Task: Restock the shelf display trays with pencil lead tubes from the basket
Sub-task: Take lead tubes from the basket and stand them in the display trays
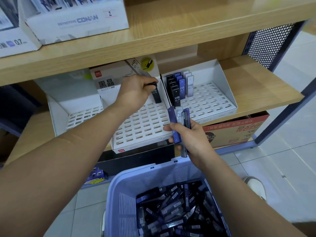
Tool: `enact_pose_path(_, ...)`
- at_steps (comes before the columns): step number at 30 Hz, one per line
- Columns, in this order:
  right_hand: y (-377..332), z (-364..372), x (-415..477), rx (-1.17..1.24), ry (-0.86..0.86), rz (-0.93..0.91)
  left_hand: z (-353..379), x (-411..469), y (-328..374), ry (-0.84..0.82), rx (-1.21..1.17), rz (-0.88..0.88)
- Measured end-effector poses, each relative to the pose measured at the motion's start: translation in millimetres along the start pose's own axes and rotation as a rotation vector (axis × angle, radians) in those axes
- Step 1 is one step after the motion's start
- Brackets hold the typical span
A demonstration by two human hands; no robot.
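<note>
Fingers of the left hand [135, 93] are pinching the top end of a black HB 0.5 tube [157, 96], which is standing nearly upright at the back right corner of the middle tray [140, 132]. The right hand [193, 139] is gripping a bundle of blue, clear and grey tubes [177, 124], ends pointing up, just in front of the trays and above the basket [135, 185]. The left hand is nearer, so seating is probably calling for a straight downward push.
</note>
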State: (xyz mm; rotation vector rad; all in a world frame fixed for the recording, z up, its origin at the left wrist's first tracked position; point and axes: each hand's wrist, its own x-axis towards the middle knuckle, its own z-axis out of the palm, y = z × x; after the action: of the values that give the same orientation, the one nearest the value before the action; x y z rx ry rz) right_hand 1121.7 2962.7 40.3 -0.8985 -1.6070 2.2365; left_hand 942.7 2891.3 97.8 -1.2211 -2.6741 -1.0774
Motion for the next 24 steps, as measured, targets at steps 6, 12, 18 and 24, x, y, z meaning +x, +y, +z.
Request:
enact_pose_path(6,0,0,-1,0.012,-0.005,0.000,11,-1,-2,0.072,-0.051,-0.034)
enact_pose_path(12,0,0,-1,0.024,-0.014,0.006,9,4,-2,0.144,0.263,0.271)
enact_pose_path(18,-2,-2,-1,0.063,-0.021,0.026,3,-1,2,0.096,0.351,0.253)
enact_pose_path(24,-8,-4,-6,0.225,-0.016,0.106,-17,-44,13,-0.613,0.475,0.038)
